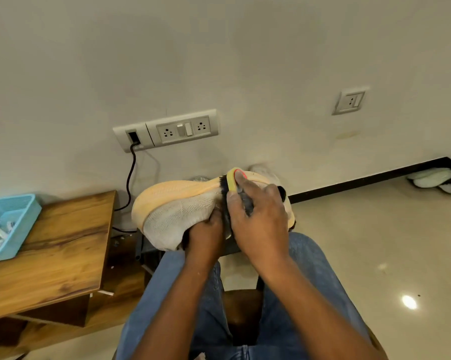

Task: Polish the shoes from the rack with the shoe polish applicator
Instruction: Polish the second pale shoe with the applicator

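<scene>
A white knit shoe (pixel 175 216) with a pale orange sole is held sideways above my knees, toe pointing left. My left hand (pixel 206 235) grips its underside near the middle. My right hand (pixel 258 211) is closed on a yellow-backed brush (pixel 230 183) with black bristles, pressed against the shoe's side near the heel. The fingers cover most of the brush. The shoe's heel is hidden behind my right hand.
A wooden table (pixel 58 250) stands at the left with a blue basket (pixel 14 222) of small bottles. Wall sockets (pixel 167 129) with a black cable are straight ahead. Another white shoe (pixel 432 179) lies on the floor at the far right. My jeans-clad legs fill the bottom.
</scene>
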